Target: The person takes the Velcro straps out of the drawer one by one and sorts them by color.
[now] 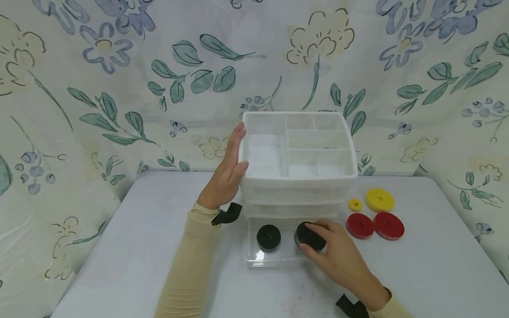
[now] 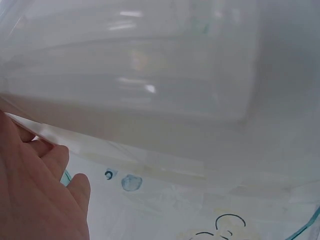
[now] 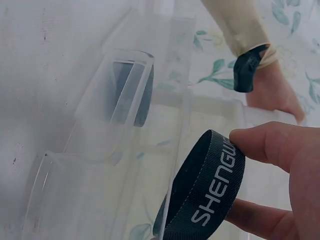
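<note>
A white plastic drawer organizer (image 1: 298, 189) stands at the middle of the table, its clear bottom drawer (image 1: 263, 264) pulled out. My left hand (image 1: 224, 181) rests flat against the organizer's left side, fingers straight and thumb near the front corner. Between thumb and fingers, my right hand (image 1: 338, 256) grips a black roll of webbing strap (image 3: 216, 187) with white lettering. That roll is tilted over the right part of the drawer. A second black roll (image 1: 268, 237) lies flat in the drawer's left part. The left wrist view shows the organizer's side above my fingers.
Right of the organizer, two red rolls (image 1: 359, 225) lie on the white table (image 1: 119, 247), with a large yellow roll (image 1: 379, 200) and a small yellow roll (image 1: 355, 204) behind them. The organizer's top has several open compartments (image 1: 266, 154). Floral cloth (image 1: 199, 110) hangs behind the table.
</note>
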Action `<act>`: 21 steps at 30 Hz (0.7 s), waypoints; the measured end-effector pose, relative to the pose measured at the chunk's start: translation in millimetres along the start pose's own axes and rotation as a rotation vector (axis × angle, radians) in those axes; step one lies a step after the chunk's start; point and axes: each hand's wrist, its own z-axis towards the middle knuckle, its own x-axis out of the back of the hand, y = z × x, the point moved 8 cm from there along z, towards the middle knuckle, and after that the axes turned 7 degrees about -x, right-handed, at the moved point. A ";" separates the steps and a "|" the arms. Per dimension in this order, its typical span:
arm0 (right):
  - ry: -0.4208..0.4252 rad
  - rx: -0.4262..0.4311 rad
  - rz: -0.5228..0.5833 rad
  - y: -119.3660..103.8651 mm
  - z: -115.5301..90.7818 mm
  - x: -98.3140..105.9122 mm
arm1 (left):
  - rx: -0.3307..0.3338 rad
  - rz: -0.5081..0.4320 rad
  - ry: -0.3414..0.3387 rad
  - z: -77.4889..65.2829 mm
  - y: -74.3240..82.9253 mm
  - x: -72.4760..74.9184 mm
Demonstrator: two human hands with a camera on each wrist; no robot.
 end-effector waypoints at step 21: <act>0.053 -0.055 0.026 18.0 -19.4 27.7 | 0.010 -0.009 0.005 0.0 1.1 -0.3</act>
